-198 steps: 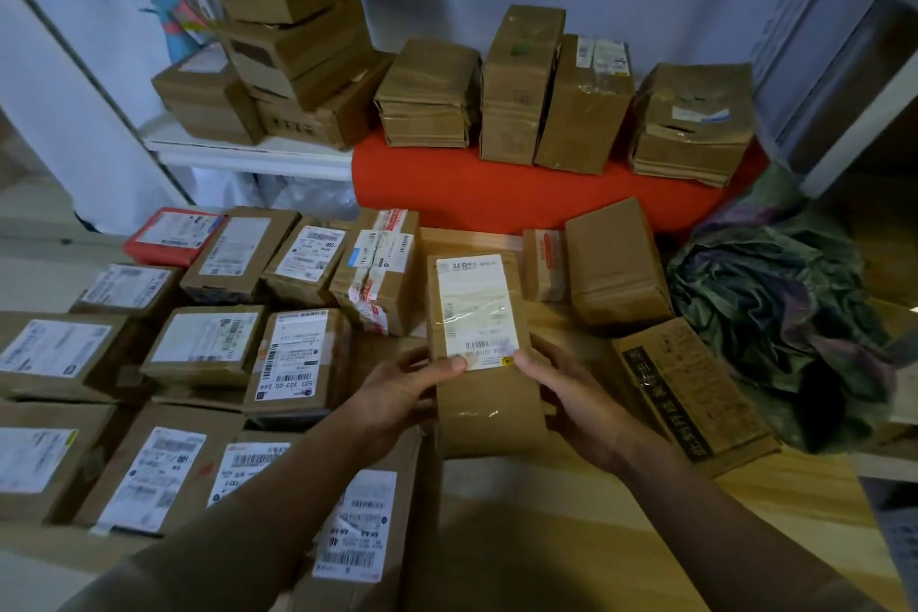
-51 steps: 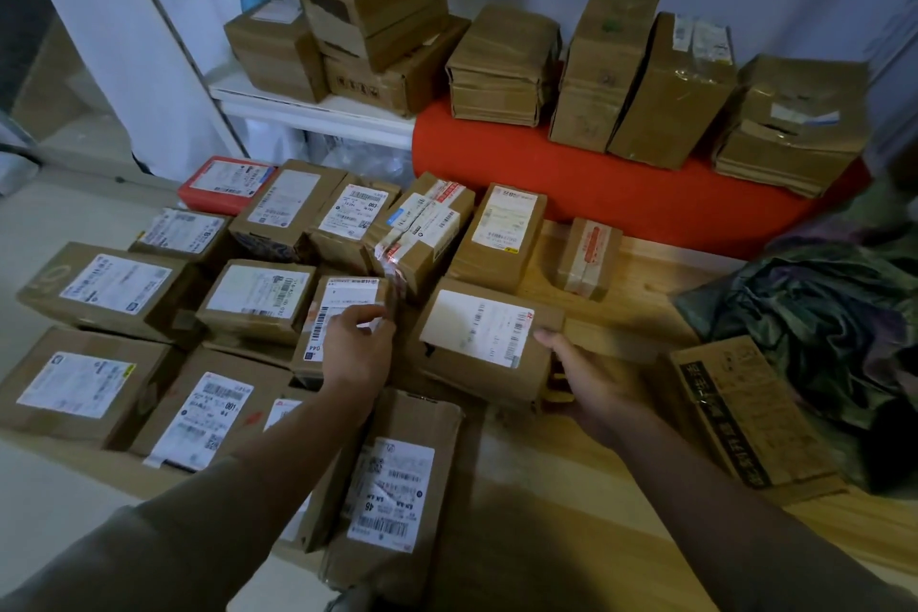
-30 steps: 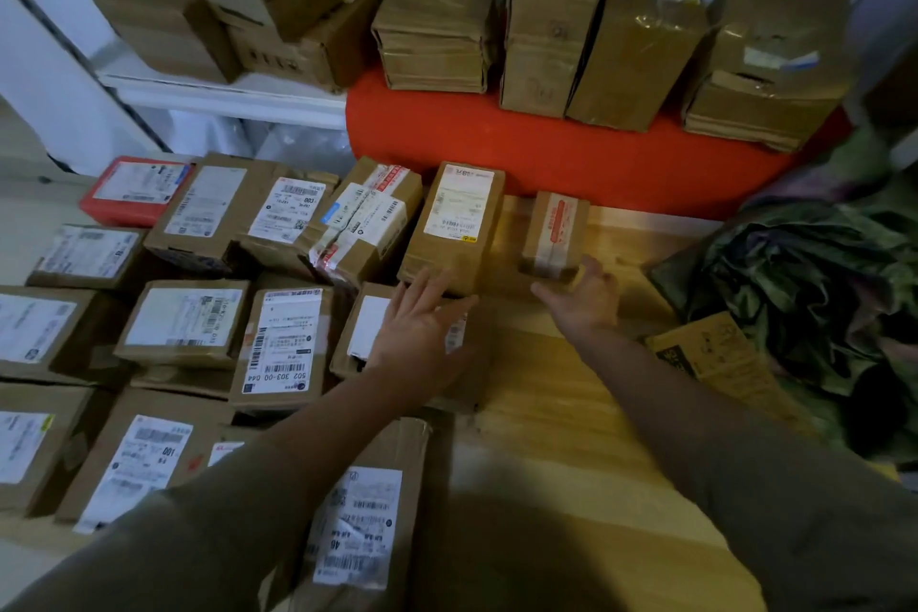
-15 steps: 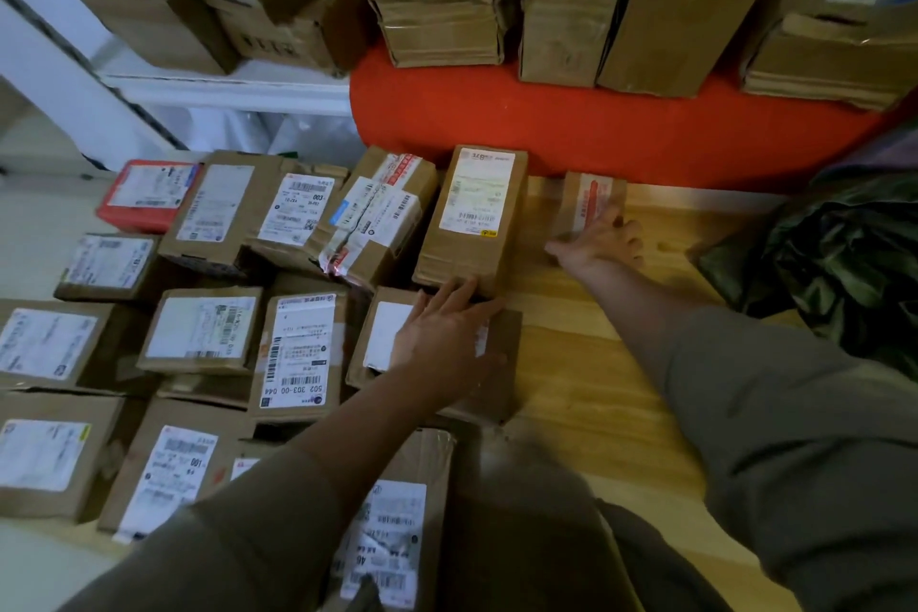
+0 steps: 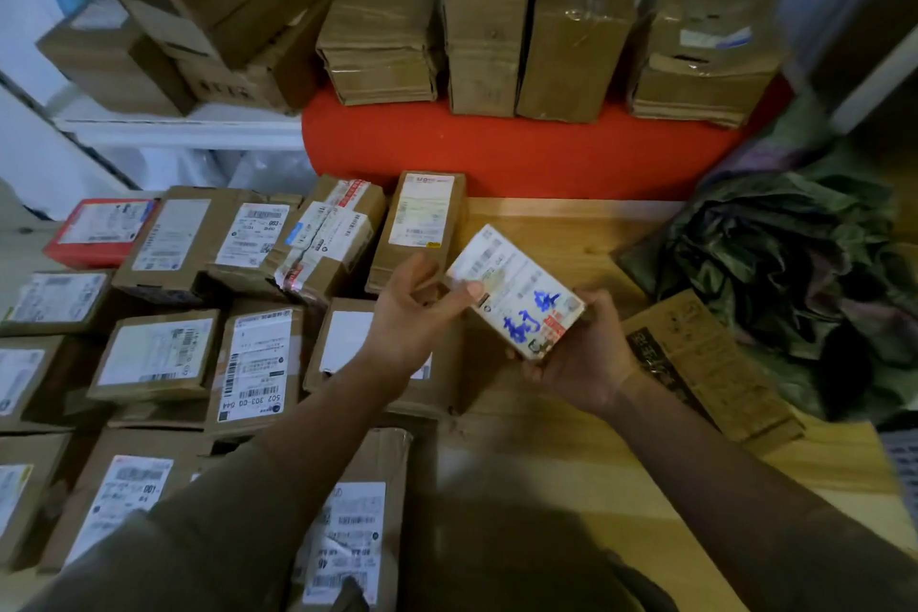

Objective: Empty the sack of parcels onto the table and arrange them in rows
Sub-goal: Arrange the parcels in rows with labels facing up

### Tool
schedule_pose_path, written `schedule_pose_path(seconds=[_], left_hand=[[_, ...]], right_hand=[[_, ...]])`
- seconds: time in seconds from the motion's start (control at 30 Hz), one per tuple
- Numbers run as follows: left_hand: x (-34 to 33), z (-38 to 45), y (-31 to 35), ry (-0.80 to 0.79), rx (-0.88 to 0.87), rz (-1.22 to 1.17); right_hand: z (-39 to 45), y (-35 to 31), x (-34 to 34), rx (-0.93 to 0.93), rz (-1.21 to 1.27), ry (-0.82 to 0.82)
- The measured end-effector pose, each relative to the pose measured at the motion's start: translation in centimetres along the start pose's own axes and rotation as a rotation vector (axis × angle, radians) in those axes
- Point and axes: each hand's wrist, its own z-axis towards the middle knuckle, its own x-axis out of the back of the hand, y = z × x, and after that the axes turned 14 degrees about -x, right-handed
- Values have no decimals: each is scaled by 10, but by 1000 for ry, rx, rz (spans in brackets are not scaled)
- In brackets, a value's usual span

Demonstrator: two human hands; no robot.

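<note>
At the lower centre of the frame a labelled parcel [image 5: 347,542] is lying flat at the near table edge, partly covered by the person's sleeves. Above it, at mid-frame, both hands are holding one small parcel [image 5: 516,288] clear of the wooden table [image 5: 571,437]. The right hand [image 5: 581,363] is cupping its lower-right end from beneath, fingers curled round it; the left hand [image 5: 412,313] is pinching its upper-left end, thumb lying on the label. The parcel's long axis is running from upper left to lower right, label facing up with blue handwriting. The open slot appears to be the bare wood just right of the tall parcel [image 5: 422,224] at the end of the far row, lying up and slightly left of the grip, nearer the left hand. Rows of labelled parcels are filling the left half. At right the camouflage sack [image 5: 795,263] is lying crumpled, a flat carton [image 5: 705,363] beside it.
</note>
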Motion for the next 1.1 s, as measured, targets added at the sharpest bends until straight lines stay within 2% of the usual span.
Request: schedule_pose_path(seconds=[0.17,0.3,0.4,0.47,0.6,0.8,0.87,0.97,1.1], left_hand=[[-4,-14,13,-66,145,-111],[-3,-26,10,36,260,-167],[-4,-34,11,59,272,-149],[-5,-39,13,66,255,-103],[0,-46,14,180,222,13],[15,-66,1,266,262,39],[17,-71,-2,272,273,41],[18,-75,-5,258,263,58],[11,-77,-5,225,257,66]], right_hand=[[-17,15,13,-13,-110,-60],[-29,22,21,150,-315,30],[-30,30,26,230,-470,118],[-27,34,27,250,-406,162],[-22,33,25,285,-148,270],[6,30,14,206,-95,525],[20,25,1,195,-83,505],[34,16,-17,148,-122,385],[32,24,-13,94,-267,494]])
